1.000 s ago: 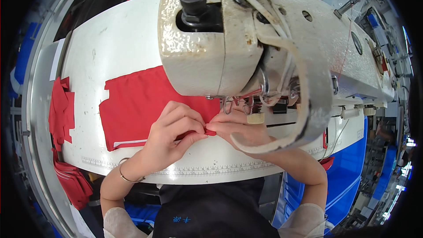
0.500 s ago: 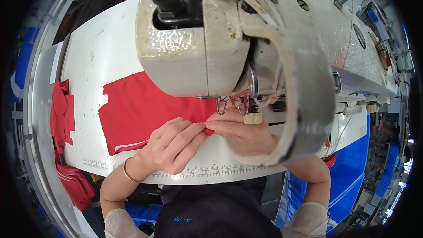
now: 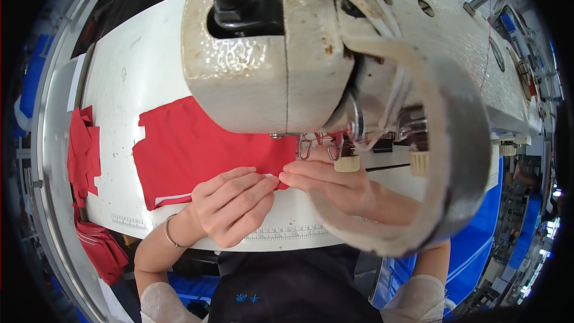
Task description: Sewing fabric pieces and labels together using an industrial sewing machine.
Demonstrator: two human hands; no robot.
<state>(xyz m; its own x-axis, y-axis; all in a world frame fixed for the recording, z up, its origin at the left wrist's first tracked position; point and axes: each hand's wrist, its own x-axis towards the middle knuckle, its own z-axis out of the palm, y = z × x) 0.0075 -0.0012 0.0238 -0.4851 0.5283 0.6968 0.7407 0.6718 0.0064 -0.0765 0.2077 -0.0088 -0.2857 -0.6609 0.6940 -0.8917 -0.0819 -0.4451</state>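
Observation:
A red fabric piece lies flat on the white table, running under the head of a sewing machine. My left hand pinches the near edge of the cloth, and a bit of white shows at its fingertips. Close beside it, my right hand pinches the same edge near the needle area, with finger and thumb pressed together. Part of the right hand is covered by the machine's wire loops and cream knob. A curved metal guard stands in front of the right wrist.
More red cloth pieces lie at the table's left edge, with a folded red stack hanging below them. A ruler scale runs along the near table edge. Blue bins stand at the right.
My fingertips have drawn slightly apart along the cloth edge, the left hand shifting a little left and nearer me. The machine and guard appear shifted right in view. The cloth stays nearly in place.

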